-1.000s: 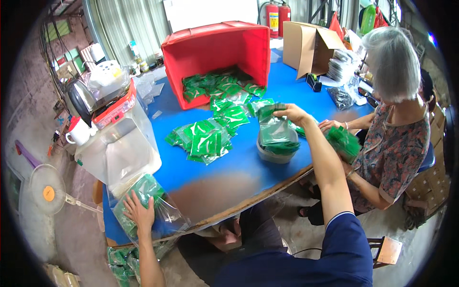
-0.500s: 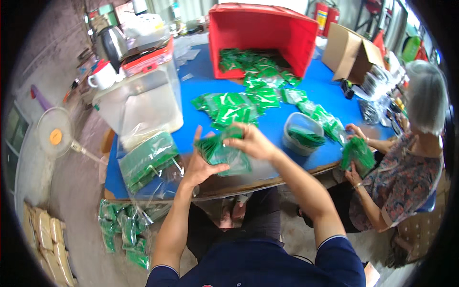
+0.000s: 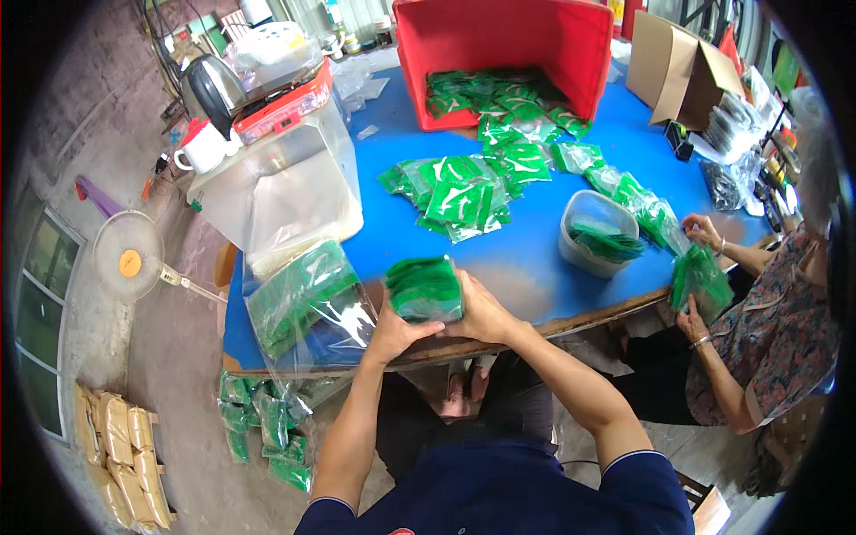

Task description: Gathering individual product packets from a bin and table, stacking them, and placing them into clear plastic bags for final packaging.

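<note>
A squared stack of green packets (image 3: 425, 290) stands at the table's near edge between my hands. My left hand (image 3: 397, 328) is closed around its left side, and my right hand (image 3: 481, 312) presses its right side. To the left lies a clear plastic bag (image 3: 303, 299) with more green packets inside. Beyond my hands is a loose pile of flat green packets (image 3: 459, 196). A clear tub (image 3: 593, 259) with green packets in it stands to the right.
A red bin (image 3: 508, 36) on its side spills green packets at the back. A translucent box (image 3: 285, 201) stands left, a cardboard box (image 3: 682, 71) back right. At right a co-worker's hands hold green packets (image 3: 702, 278). Bagged green packets (image 3: 267, 423) lie on the floor by a fan (image 3: 129, 259).
The packets, fanned and tilted in my hands before, are now a neat stack at the table edge. My right hand has moved from on top of them to their right side. The view has shifted.
</note>
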`<state>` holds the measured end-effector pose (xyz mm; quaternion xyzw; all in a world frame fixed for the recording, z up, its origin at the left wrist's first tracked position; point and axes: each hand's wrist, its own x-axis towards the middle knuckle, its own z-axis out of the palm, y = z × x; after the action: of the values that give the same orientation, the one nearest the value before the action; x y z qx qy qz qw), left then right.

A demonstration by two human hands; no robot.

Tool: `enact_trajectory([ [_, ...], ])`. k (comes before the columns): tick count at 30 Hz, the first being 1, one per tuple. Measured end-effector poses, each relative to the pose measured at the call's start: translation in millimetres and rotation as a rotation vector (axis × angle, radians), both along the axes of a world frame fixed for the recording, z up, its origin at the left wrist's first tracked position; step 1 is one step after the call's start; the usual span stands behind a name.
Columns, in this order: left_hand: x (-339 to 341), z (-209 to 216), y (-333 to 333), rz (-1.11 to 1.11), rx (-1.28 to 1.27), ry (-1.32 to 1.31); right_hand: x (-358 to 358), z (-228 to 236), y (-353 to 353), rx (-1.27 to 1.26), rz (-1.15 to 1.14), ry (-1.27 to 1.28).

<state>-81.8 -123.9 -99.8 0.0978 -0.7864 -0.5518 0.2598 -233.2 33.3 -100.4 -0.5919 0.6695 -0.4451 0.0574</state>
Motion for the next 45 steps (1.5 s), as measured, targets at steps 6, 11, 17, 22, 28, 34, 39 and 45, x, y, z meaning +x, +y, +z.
enact_trajectory([
  [6,2,5,-2,-0.115,-0.046,-0.178,-2,-4,5,0.121,-0.041,-0.174],
  [11,6,22,17,-0.112,0.029,-0.109,7,-4,10,0.085,-0.027,-0.158],
  [17,54,17,27,-0.127,0.549,0.103,62,86,44,0.175,-0.039,-0.121],
  [22,66,-39,30,-0.373,1.146,0.357,68,55,53,0.283,0.046,-1.079],
  [28,63,-35,37,-0.541,0.992,0.385,128,39,50,0.343,0.594,-2.016],
  [34,60,35,65,-0.337,1.108,0.173,127,4,76,0.043,0.485,-2.074],
  [39,53,80,104,-0.121,0.639,0.528,98,14,81,-0.129,0.312,-1.959],
  [45,43,90,128,0.071,0.620,0.395,107,17,87,-0.186,0.209,-1.861],
])
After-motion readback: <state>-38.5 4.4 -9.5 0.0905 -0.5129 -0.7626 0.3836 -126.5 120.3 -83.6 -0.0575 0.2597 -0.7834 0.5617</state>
